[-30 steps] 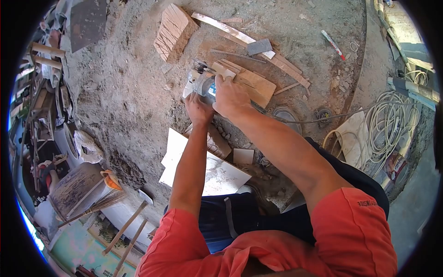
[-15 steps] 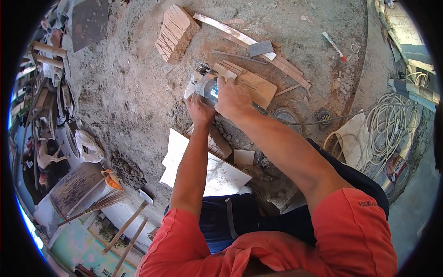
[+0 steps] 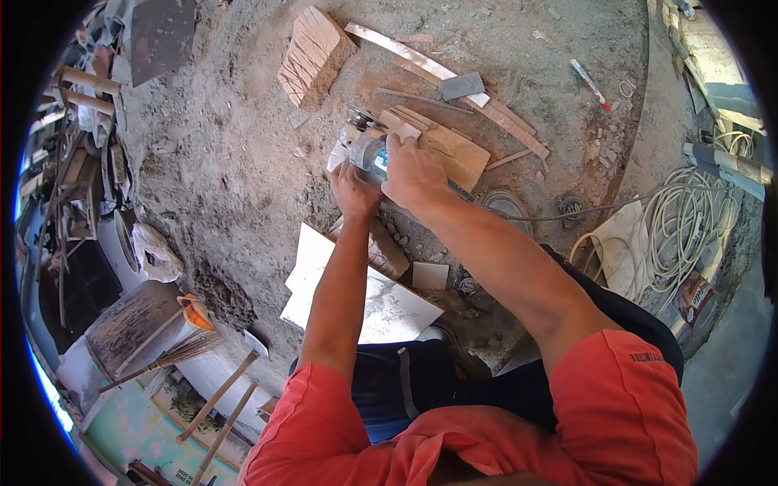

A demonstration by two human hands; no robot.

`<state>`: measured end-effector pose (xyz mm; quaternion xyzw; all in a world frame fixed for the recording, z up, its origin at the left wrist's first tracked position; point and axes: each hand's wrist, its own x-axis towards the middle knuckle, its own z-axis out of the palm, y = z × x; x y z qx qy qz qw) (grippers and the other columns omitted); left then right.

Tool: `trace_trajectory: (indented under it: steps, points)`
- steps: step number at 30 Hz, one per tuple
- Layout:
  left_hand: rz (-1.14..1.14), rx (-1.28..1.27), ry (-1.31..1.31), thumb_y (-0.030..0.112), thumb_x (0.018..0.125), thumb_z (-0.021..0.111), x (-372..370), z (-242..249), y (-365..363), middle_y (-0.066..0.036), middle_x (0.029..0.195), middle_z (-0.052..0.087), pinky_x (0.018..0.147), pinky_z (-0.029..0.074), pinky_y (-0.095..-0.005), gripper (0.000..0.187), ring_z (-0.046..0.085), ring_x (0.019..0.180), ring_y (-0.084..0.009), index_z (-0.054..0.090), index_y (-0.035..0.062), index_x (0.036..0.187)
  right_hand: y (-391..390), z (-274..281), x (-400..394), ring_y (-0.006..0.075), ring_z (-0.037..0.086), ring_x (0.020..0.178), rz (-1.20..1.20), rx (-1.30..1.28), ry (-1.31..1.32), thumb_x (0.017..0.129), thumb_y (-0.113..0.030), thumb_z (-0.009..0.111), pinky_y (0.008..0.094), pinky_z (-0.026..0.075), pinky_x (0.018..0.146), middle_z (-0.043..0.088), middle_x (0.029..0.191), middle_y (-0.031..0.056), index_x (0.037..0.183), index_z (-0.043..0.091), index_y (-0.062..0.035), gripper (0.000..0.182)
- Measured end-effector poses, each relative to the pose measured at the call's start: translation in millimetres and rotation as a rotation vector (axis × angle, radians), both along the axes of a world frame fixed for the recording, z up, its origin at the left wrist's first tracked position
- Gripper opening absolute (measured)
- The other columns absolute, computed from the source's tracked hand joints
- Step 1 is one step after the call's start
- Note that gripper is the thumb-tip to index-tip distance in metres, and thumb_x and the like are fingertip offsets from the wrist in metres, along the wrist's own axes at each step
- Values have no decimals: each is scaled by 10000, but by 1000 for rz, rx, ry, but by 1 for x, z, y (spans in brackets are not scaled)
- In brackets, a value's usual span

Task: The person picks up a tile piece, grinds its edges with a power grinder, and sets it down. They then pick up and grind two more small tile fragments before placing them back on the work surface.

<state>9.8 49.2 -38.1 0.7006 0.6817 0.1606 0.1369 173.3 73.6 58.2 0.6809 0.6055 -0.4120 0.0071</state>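
Right hand point(image 3: 415, 172): curled around the body of a power cutter point(image 3: 375, 152), disc at the far end. Left hand point(image 3: 355, 194): fingers bent, tips at the cutter's near side; pinch cannot be told. Cutter: at left end of tan board point(image 3: 462, 159). Beyond: grooved block point(image 3: 314, 61). Nearer: white tile point(image 3: 393, 312).

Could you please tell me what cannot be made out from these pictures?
All in the head view:
- Part of the corded power tool and its blue label: covered by the right grip.
- How the left grip holds the tool: fingertips hidden behind the hand.
- Part of the white tiles: hidden by the left forearm.
- Any lettering on the marker: too small.
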Motion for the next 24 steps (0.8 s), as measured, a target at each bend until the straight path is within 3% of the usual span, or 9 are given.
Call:
trace_trajectory:
  steps: [2,9,11,21,24]
  points:
    - [7,-14,5,93,760,647,-1,-2,0,-204,1004,675,985,451,-482,127,577,1076,-430,622,-24,804,-1,4,1,368,675,1080,1,47,-17,838,-145,700,444,544,909,618,1201,219,1310,475,-47,532]
    - [-15,-59,-23,106,749,664,-1,1,2,-228,1142,684,1033,440,-477,230,569,1149,-426,682,-43,923,-3,-2,1,377,675,1077,10,57,-22,843,-143,687,453,545,903,620,1196,220,1296,480,-43,508]
    - [-5,-51,11,115,743,665,-4,-4,1,-221,1215,674,1064,423,-475,297,563,1182,-417,696,-47,991,-3,-6,1,402,648,1117,16,14,-7,782,-240,803,468,541,936,584,1243,233,1338,433,-42,696]
    - [-3,-61,35,146,713,699,-5,-9,2,-196,1267,661,1092,413,-447,413,562,1190,-395,692,-55,1074,-8,1,5,410,644,1127,14,6,-5,790,-249,809,469,542,948,580,1255,238,1364,423,-46,721]
    - [-1,-30,42,174,641,772,-3,-5,0,-181,1281,658,1090,420,-430,555,561,1195,-380,682,-43,1144,-11,4,6,373,672,1091,11,31,-22,826,-161,723,451,536,918,609,1225,222,1353,455,-47,603]
